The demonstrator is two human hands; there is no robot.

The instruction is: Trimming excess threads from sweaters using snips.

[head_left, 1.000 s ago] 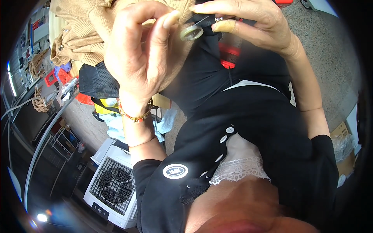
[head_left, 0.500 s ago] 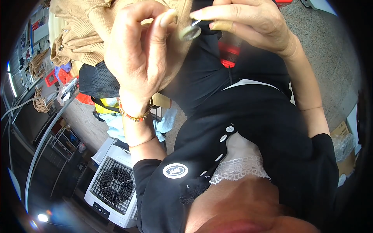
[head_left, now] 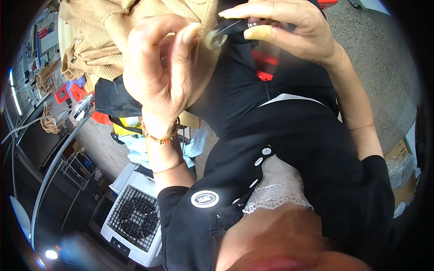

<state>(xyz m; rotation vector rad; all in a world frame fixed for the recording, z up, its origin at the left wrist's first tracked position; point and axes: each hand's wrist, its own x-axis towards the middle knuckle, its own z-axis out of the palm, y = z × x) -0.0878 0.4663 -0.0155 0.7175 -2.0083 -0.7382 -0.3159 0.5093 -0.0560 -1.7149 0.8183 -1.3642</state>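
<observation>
A tan knitted garment [head_left: 113, 20] lies over my lap at the top of the view. My left hand [head_left: 160, 67] is closed on it, with thumb and forefinger bent together near its edge. Just right of those fingertips is a round, translucent button [head_left: 216, 39]. A thin needle [head_left: 228, 27] slants up from the button toward my right hand [head_left: 291, 29]. The right forefinger and thumb are stretched out and apart, with the needle's upper end in the gap between them. Yellowish tape [head_left: 258, 32] wraps a right fingertip, and a small metal band [head_left: 252, 24] shows behind it.
A white air cooler [head_left: 133, 217] stands on the floor at the lower left. A black mesh bag [head_left: 117, 97] and light blue cloth [head_left: 142, 147] are beside my left arm. Metal rails curve along the left. Cardboard and clear plastic [head_left: 402, 169] lie at the right.
My right forefinger and thumb have spread farther apart around the needle. The button has shifted slightly left and turned. My left hand keeps its grip with little movement.
</observation>
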